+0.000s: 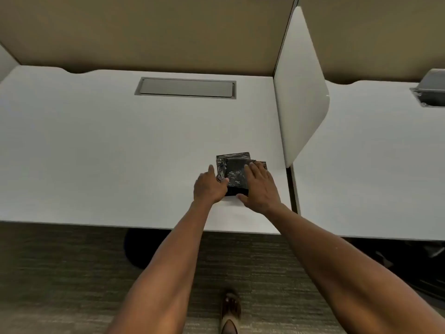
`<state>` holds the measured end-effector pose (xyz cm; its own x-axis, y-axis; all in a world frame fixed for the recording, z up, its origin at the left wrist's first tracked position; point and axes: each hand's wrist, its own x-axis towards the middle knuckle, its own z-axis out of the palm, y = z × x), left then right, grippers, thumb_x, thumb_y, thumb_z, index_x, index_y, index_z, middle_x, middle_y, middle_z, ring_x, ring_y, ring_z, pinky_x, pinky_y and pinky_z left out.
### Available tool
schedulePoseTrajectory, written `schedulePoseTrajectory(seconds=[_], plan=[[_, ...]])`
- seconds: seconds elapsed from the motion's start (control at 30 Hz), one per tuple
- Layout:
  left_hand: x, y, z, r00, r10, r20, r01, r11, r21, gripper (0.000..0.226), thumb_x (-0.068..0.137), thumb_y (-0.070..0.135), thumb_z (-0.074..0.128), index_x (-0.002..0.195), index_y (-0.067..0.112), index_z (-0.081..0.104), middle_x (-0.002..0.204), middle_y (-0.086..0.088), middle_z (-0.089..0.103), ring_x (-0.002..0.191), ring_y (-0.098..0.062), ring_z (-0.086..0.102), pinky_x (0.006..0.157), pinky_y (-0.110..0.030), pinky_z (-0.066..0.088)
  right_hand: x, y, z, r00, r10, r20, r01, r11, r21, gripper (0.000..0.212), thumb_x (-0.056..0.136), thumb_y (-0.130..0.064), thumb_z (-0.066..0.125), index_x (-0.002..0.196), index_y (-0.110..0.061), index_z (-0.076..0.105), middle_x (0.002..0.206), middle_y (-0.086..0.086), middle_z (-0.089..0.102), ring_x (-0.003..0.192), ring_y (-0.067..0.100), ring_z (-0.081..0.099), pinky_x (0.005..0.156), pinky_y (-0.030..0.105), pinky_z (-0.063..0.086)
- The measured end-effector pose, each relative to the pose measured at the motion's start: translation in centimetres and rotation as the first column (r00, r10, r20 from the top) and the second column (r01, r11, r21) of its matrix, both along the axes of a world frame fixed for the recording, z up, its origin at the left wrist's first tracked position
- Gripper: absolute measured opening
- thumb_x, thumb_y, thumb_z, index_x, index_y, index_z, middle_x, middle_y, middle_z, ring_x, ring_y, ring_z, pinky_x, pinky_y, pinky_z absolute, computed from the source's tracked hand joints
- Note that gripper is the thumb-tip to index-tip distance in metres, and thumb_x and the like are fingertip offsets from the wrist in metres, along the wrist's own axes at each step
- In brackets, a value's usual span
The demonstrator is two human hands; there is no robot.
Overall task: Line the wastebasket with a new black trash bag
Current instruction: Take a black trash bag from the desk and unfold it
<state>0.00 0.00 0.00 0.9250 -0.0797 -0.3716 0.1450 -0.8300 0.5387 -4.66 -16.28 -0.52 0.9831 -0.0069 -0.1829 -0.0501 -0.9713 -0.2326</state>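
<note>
Presently we count 1 stack of folded black trash bags (234, 173) on the white desk (96, 145), near its front right corner beside the divider panel (301, 97). Our 2 hands are on it: the left hand (209, 186) pinches its left edge, the right hand (261, 189) lies flat and spread on top. 1 shoe (230, 312) shows on the carpet (60, 273).

two hands (208, 186), three folded bags (234, 173)
</note>
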Motion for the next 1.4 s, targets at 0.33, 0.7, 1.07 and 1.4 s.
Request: schedulePoseTrajectory(seconds=[0.33,0.7,1.07,1.4], plan=[[1.0,-1.5,-2.1,0.927,0.263,-0.267,-0.345,0.877,-0.335,0.074,0.096,0.037,0.068,0.157,0.012,0.037,0.139,-0.013,0.066,0.132,-0.031,0.059,0.111,-0.043,0.049,2.0,0.0,-3.2,0.994,-0.033,-0.106,0.035,0.999,0.015,0.109,0.079,-0.051,0.077,0.161,-0.025,0.01,0.167,0.013,0.021,0.155,0.035,0.017,0.125,0.053,0.02],[-0.1,-1.6,-1.3,0.927,0.231,-0.295,-0.355,0.795,-0.492,0.042,0.1,0.05,0.056,0.13,0.021,0.065,0.123,-0.005,0.074,0.108,-0.022,0.072,0.096,-0.039,0.059,1.5,-0.9,-2.6,0.989,-0.139,0.05,0.126,0.971,0.202,0.069,0.081,-0.012,0.061,0.149,-0.023,0.049,0.15,0.009,0.052,0.133,0.034,0.05,0.106,0.045,0.044],[-2.4,0.9,-0.2,0.905,0.272,-0.327,-0.408,0.774,-0.485,0.059,0.104,0.032,0.057,0.159,0.027,0.036,0.158,-0.009,0.046,0.142,-0.029,0.048,0.114,-0.039,0.045,0.3,-2.3,3.6,0.936,-0.346,0.061,0.242,0.761,0.601,0.061,0.071,-0.011,0.047,0.128,-0.017,0.068,0.119,0.01,0.075,0.108,0.03,0.069,0.096,0.045,0.056],[-6.2,4.6,2.2,0.943,0.206,-0.26,-0.323,0.748,-0.579,0.045,0.093,0.033,0.075,0.137,0.028,0.065,0.137,-0.006,0.066,0.129,-0.022,0.06,0.109,-0.049,0.051,-0.3,-1.4,8.7,0.924,-0.27,-0.27,0.365,0.419,0.832,0.024,0.095,0.0,0.051,0.091,-0.011,0.072,0.087,0.014,0.074,0.082,0.031,0.071,0.072,0.042,0.059]])
